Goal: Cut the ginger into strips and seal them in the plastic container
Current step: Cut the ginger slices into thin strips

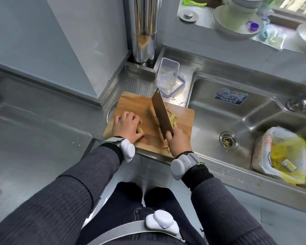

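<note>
While your right hand (pixel 178 141) clenches the cleaver's handle and the cleaver (pixel 162 112) stands tilted over the middle of the cutting board (pixel 131 100), your left hand (pixel 125 127) sits on the board's left part, fingers bent down over a clump of ginger (pixel 140 130). Those knuckles are near the blade, and a slip on the knobbly, fibrous root could bring the broad, flat steel edge onto them. Thin, pale-yellow strips (pixel 171 118) lie on the wooden board's right part. Some are close to its near edge, where a careless sweep could push them off. Just beyond the board's far edge waits the plastic container (pixel 167 73), clear, rectangular and thin-walled, with its blue-rimmed lid (pixel 182 84) under or just beside it. It looks light enough to tip.
</note>
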### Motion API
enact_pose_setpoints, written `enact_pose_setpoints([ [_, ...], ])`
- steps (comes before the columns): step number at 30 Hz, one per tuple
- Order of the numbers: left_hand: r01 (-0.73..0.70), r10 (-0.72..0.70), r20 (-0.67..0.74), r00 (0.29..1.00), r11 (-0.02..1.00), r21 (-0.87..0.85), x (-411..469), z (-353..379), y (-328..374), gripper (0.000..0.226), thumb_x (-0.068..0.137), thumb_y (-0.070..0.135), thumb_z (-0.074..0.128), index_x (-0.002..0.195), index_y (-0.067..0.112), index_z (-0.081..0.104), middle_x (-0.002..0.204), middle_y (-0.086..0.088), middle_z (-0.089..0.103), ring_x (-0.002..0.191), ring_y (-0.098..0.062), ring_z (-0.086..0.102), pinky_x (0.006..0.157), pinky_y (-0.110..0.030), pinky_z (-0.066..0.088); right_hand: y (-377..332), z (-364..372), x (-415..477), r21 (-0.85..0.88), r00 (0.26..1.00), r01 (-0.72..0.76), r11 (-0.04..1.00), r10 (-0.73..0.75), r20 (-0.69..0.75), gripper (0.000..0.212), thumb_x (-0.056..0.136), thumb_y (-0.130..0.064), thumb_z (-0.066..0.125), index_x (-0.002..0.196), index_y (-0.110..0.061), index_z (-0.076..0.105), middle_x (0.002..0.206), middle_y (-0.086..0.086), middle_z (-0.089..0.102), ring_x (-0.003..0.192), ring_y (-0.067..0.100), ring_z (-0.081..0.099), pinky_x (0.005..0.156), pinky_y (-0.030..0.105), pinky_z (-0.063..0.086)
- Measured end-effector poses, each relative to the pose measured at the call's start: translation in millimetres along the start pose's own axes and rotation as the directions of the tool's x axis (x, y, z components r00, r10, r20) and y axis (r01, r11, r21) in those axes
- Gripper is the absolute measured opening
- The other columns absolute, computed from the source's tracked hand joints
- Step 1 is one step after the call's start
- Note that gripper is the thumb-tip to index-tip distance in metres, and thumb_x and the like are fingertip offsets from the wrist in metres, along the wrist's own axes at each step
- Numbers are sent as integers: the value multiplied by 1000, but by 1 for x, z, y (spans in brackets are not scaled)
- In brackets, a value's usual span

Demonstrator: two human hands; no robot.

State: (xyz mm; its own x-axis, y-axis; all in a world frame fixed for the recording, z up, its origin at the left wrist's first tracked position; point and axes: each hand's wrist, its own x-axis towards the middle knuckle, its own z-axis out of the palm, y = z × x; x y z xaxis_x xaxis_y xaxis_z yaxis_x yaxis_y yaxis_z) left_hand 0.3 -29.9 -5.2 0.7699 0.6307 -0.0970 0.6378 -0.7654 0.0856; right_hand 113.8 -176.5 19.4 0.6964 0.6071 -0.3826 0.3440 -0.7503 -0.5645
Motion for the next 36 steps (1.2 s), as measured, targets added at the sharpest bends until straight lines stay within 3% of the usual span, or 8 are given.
enact_pose_setpoints([
  [5, -158, 164, -43, 986, 981, 115, 3, 1, -3, 29, 86, 40, 53, 106, 22, 64, 114, 1, 59, 111, -22, 49, 93, -37, 32, -1, -3, 5, 14, 1000, 23, 1000, -23, 14, 27, 97, -24, 38, 105, -8, 59, 95, 17, 65, 89, 36, 58, 76, 37, 47],
  [10, -242, 242, 14, 970, 967, 77, 10, 1, -11, 31, 83, 47, 60, 101, 23, 63, 113, 3, 57, 103, -21, 55, 89, -35, 34, -2, -4, 9, 7, 1000, 22, 1000, -22, 15, 28, 97, -25, 37, 105, -9, 59, 97, 18, 65, 95, 37, 55, 81, 40, 48],
  [16, -369, 393, -41, 919, 890, 268, 13, 3, -14, 16, 66, 31, 71, 71, 17, 68, 73, 1, 65, 55, -19, 58, 49, -26, 39, -3, -4, 10, -2, 999, 29, 1000, -29, 27, 28, 97, -25, 37, 106, -9, 59, 98, 17, 65, 94, 36, 56, 80, 38, 47],
  [23, -201, 194, -338, 921, 979, 12, 24, -14, 5, 25, 82, 29, 47, 73, 14, 65, 82, -1, 64, 78, -24, 60, 62, -30, 45, -3, -10, 10, 45, 1000, 27, 999, -28, 11, 28, 97, -26, 38, 107, -11, 60, 94, 17, 67, 87, 36, 61, 79, 42, 52],
  [25, -108, 61, -253, 965, 978, -177, 32, -20, 17, 27, 91, 28, 42, 84, 13, 63, 88, -3, 61, 79, -25, 57, 63, -34, 45, -2, -12, 9, 62, 1000, 27, 998, -27, -5, 26, 96, -25, 39, 103, -11, 59, 91, 17, 67, 85, 37, 61, 76, 41, 52],
  [28, 53, -29, 58, 998, 882, -468, 44, -18, 29, 23, 97, 25, 43, 95, 11, 62, 97, -7, 64, 85, -27, 58, 72, -37, 47, 1, -15, 5, 77, 999, 33, 997, -31, -24, 24, 95, -23, 39, 103, -12, 59, 89, 15, 66, 82, 35, 61, 73, 38, 49],
  [31, 108, -33, 161, 986, 869, -482, 52, -12, 32, 23, 97, 27, 47, 97, 13, 65, 102, -10, 68, 90, -28, 60, 76, -34, 46, 1, -14, 1, 76, 999, 34, 996, -33, -18, 25, 96, -23, 39, 104, -11, 59, 90, 16, 66, 82, 35, 61, 76, 42, 53],
  [36, 113, -86, 93, 992, 933, -342, 46, 0, 24, 30, 98, 29, 44, 117, 15, 62, 119, -10, 59, 111, -32, 50, 90, -41, 46, 0, -10, -6, 4, 1000, 26, 1000, -26, 12, 30, 96, -25, 38, 104, -6, 59, 97, 20, 64, 88, 38, 59, 80, 43, 51],
])
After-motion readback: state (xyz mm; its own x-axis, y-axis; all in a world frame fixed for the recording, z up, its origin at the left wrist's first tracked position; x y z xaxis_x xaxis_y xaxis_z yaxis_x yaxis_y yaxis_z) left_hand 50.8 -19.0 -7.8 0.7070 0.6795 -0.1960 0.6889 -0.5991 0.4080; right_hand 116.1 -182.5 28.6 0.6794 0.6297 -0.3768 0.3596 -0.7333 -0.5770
